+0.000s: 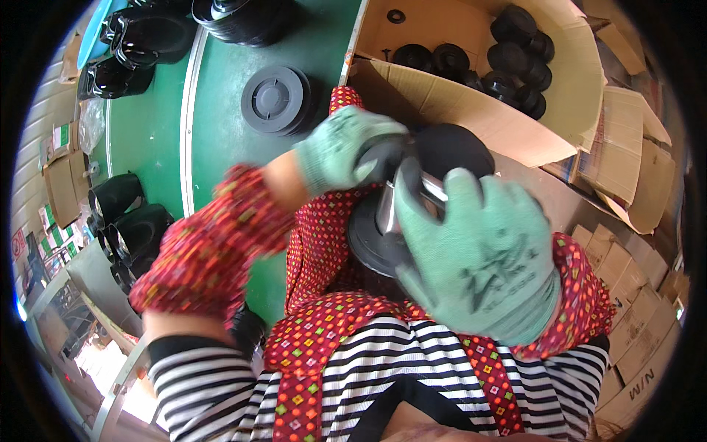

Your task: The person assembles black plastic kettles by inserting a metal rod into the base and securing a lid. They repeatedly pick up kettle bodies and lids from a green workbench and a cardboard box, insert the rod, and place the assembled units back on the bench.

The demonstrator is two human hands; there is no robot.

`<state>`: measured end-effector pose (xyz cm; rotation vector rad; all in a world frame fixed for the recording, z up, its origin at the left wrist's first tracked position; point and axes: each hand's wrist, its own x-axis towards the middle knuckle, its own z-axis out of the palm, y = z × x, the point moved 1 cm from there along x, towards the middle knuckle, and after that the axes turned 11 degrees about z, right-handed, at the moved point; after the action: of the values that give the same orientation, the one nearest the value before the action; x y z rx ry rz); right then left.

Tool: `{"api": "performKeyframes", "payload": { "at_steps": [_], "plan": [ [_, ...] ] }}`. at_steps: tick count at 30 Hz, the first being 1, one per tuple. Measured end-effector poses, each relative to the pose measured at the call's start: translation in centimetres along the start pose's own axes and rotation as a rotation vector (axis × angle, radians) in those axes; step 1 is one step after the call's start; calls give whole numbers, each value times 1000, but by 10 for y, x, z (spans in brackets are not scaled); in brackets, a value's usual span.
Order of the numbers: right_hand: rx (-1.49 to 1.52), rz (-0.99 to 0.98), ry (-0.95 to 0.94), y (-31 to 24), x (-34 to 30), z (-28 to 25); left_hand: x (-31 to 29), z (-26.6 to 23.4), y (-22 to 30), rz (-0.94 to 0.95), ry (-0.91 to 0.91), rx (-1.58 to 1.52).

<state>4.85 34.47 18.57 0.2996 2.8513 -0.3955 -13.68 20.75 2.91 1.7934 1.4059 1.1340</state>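
Note:
Both my hands wear green knit gloves with dark palms and fingers. In front of my lap is a black round-based piece with a shiny silver metal section (433, 187). My left hand (352, 152) is closed at its upper end, the dark fingertips curled round a black part there. Curled round the silver section from the right, my right hand (479, 254) hides much of it. Below the hands shows a wide black round base (366, 232). A smooth black rounded piece (454, 149) lies just beyond my right fingers. The exact kind of the held piece is unclear.
An open cardboard box (471, 110) at the far right holds several black round parts (508, 59). Stacked black discs (276, 101) stand on the green table (221, 44). Glossy black housings (151, 37) line its far left. Flattened cartons (633, 331) lean at right.

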Motion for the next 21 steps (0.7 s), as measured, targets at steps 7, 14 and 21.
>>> {"api": "performKeyframes", "payload": {
  "at_steps": [7, 14, 21],
  "plan": [
    [252, -110, 33, 24, -9, -9, 10, -35, 52, -33, 118, 228],
    [480, -295, 173, 40, -15, 27, -152, -12, 70, -468, 662, 616],
    [784, -401, 248, 21, -15, 81, -238, 55, 93, -957, 601, 649]
  ]
}}
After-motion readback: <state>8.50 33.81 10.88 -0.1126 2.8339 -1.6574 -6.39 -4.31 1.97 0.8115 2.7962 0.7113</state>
